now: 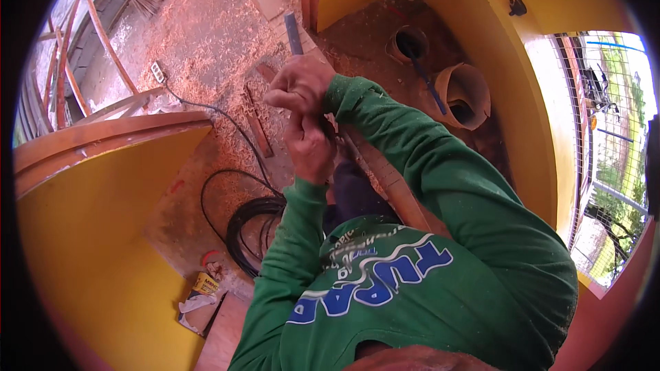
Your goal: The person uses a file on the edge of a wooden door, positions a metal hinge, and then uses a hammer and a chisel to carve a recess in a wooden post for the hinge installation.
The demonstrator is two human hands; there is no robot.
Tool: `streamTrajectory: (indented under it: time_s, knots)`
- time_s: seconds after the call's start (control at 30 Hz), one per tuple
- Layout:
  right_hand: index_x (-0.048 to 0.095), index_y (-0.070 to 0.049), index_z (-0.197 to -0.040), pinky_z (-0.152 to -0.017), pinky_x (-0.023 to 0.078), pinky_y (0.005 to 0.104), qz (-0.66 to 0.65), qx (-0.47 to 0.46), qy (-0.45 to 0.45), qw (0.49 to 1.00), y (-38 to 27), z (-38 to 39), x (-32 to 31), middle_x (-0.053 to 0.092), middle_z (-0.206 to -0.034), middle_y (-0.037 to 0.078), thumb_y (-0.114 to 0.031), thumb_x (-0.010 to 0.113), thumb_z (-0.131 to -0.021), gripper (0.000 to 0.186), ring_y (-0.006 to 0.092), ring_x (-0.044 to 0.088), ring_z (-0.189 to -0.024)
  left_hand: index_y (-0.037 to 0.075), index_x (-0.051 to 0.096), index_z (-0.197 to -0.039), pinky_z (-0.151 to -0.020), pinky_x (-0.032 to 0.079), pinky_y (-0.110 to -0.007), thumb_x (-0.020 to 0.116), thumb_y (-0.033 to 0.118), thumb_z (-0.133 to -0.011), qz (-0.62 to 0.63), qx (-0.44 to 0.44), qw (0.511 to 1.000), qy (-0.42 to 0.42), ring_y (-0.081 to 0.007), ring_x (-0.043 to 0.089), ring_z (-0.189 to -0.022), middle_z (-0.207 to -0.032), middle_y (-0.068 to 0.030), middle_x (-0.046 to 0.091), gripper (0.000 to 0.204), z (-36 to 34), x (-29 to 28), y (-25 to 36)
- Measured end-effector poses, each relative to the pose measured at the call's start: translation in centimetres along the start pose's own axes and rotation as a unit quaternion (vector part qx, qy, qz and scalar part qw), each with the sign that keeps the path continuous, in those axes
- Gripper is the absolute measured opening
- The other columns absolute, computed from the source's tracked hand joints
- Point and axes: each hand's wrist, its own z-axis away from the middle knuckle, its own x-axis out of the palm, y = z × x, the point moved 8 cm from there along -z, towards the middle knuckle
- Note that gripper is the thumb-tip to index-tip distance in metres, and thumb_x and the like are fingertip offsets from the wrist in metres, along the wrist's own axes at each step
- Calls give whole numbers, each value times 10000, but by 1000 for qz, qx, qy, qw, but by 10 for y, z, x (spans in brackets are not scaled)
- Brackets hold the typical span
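Observation:
My right hand [302, 84] is closed, its fingers wrapped round a dark grey flat bar [293, 34] whose far end sticks out beyond the fist. What kind of tool the bar is does not show. Just below it, my left hand [309, 150] is closed too, fingers curled, almost touching the right. Whatever it grips, if anything, is hidden. A long wooden board [399, 199] runs beneath my arms and past my legs. Beside my left hand, a narrow reddish wood strip [258, 125] lies on the floor among shavings.
Wood shavings [206, 34] cover the floor ahead. A white power strip [157, 73] trails a dark cord to a black cable coil [237, 230]. Two round containers [467, 96] stand at the right. Yellow walls [103, 233] flank me; a torn box [201, 302] lies lower left.

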Motion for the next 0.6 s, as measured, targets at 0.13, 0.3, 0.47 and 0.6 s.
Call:
streamTrajectory:
  time_s: [0.13, 0.3, 0.47, 0.6]
  knots:
    - [446, -55, -475, -393, 299, 351, 0, -85, 12, 996, -12, 6, -5, 387, -427, 111, -342, 513, -716, 380, 229, 370, -374, 1, 459, -1050, -617, 407, -221, 446, -32, -764, 141, -93, 984, 65, -125, 501, -753, -910, -64, 506, 288, 6, -7, -21]
    - [438, -54, -466, -396, 303, 352, 13, -47, 31, 998, -15, 5, -11, 394, -432, 112, -341, 496, -715, 384, 239, 377, -387, 22, 495, -969, -465, 341, -198, 369, 107, -853, -241, 80, 967, 14, -59, 435, -548, -727, -15, 502, 191, 8, 3, 9]
    - [429, -58, -455, -427, 338, 348, 20, -52, 92, 994, -22, 2, -29, 392, -421, 120, -328, 481, -719, 381, 283, 388, -387, -45, 474, -1036, -691, 438, -368, 504, -31, -694, -248, 66, 966, 30, -331, 529, -807, -937, -199, 508, 344, 2, 2, 12]
    - [394, -47, -444, -421, 330, 360, -5, -85, 13, 996, -29, 3, -17, 346, -407, 131, -347, 473, -737, 427, 274, 376, -377, -60, 468, -1046, -693, 444, -365, 516, -11, -696, -211, 23, 977, 9, -343, 532, -813, -981, -227, 498, 356, -4, 1, 6]
